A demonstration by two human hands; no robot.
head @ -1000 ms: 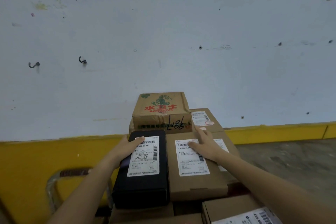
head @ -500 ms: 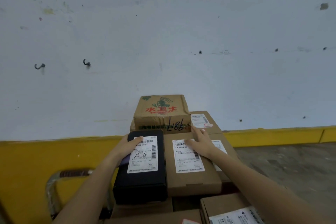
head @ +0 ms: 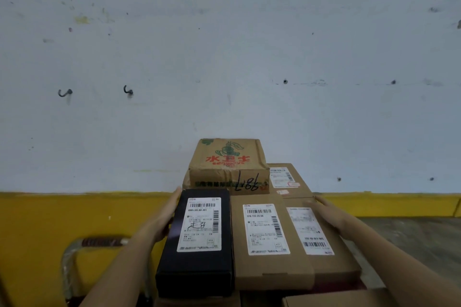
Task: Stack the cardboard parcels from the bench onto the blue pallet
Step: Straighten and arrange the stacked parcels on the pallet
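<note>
Bracing a row of three parcels between two flat hands. The left hand (head: 166, 222) is lying with straight fingers along the left side of the black box (head: 199, 239), lower centre of the frame. The right hand (head: 329, 214), blurred, is lying with straight fingers along the right edge of the right parcel (head: 321, 239). Neither hand is curling round anything, and the two are well apart with the row between them. The middle parcel (head: 267, 232) is sitting between the other two and touching the black box, with its top higher than the right parcel's. A printed carton (head: 229, 159) is standing behind the row at frame centre, with a rear parcel (head: 287, 179) just to its right. The blue pallet is not showing, and whether the stack is resting on it or on the counter cannot be told.

Judged risks:
- Side pressure alone is giving no support from beneath, so a lift from this hold is likely to let the middle parcel drop out.
- The right parcel is sitting lower, so the right hand's push is meeting the row off level and may skew or tip it.
- A hard shove toward the top of the frame may knock the printed carton against the wall (head: 224, 57).
- A metal handle (head: 74, 252) is standing near the left forearm at lower left, where the arm, or a slipping black box, could catch it.
</note>
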